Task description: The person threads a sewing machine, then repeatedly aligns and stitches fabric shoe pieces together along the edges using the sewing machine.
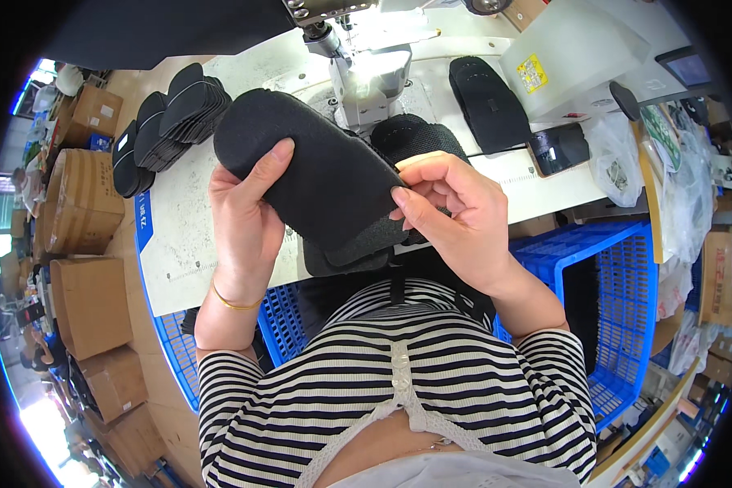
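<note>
A long black padded fabric piece [309,154] with a rounded end is raised over the sewing table, tilted, its rounded end to the upper left. My left hand [248,199] is closed on its left side, thumb lying on the top face and fingers underneath. Thumb and fingertips of my right hand [459,211] pinch the right edge near the other end. Just behind the piece stands the sewing machine head [370,85], its lamp lit. More black textured pieces [431,140] lie by the needle area, partly hidden by the held piece and my right hand.
Stacks of black rounded pieces [193,102] sit on the table's left. Another black stack [490,106] lies at the right, near a dark phone-like object [559,150] and a clear plastic bag [618,167]. Blue crates [618,293] stand below; cardboard boxes [88,203] line the left.
</note>
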Tool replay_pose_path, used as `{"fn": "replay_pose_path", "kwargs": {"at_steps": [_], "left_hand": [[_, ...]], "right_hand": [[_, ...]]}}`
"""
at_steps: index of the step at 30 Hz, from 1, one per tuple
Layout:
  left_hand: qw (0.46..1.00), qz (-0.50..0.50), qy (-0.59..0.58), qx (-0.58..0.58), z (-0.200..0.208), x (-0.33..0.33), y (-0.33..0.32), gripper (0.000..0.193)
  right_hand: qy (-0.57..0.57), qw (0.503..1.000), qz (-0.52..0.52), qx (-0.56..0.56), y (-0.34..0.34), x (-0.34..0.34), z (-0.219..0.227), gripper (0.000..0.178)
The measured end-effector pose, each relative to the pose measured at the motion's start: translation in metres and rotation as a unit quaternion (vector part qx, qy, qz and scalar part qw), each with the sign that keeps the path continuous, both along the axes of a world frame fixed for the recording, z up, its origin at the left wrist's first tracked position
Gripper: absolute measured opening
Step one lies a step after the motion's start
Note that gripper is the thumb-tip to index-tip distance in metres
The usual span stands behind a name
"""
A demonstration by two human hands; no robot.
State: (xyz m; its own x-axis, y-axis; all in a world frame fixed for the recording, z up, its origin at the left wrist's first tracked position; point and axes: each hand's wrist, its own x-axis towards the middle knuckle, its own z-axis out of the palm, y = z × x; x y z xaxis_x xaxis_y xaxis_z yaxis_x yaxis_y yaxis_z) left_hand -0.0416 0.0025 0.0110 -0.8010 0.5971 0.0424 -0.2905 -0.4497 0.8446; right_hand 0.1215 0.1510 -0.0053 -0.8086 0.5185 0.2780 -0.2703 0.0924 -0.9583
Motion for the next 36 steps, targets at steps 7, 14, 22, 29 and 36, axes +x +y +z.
{"fn": "replay_pose_path", "kwargs": {"at_steps": [7,14,22,29,36], "left_hand": [[1.0,0.008,0.01,-0.021,0.008,-0.006,0.008,0.029],[0.991,-0.062,0.072,-0.097,0.027,-0.062,0.037,0.028],[0.978,-0.073,0.106,-0.165,0.044,-0.1,0.074,0.02],[0.972,-0.145,0.11,-0.151,0.041,-0.117,0.076,0.021],[0.698,0.226,0.644,-0.219,0.03,-0.084,0.064,0.038]], "right_hand": [[-0.024,0.999,0.033,0.005,0.004,0.0,0.002,0.019],[-0.111,0.976,0.125,-0.142,0.025,-0.028,0.016,0.023],[-0.041,0.983,0.098,-0.148,0.036,-0.06,0.014,0.021],[-0.018,0.985,0.093,-0.146,0.033,-0.063,0.009,0.019],[0.019,0.982,0.068,-0.176,0.028,-0.068,0.004,0.017]]}}
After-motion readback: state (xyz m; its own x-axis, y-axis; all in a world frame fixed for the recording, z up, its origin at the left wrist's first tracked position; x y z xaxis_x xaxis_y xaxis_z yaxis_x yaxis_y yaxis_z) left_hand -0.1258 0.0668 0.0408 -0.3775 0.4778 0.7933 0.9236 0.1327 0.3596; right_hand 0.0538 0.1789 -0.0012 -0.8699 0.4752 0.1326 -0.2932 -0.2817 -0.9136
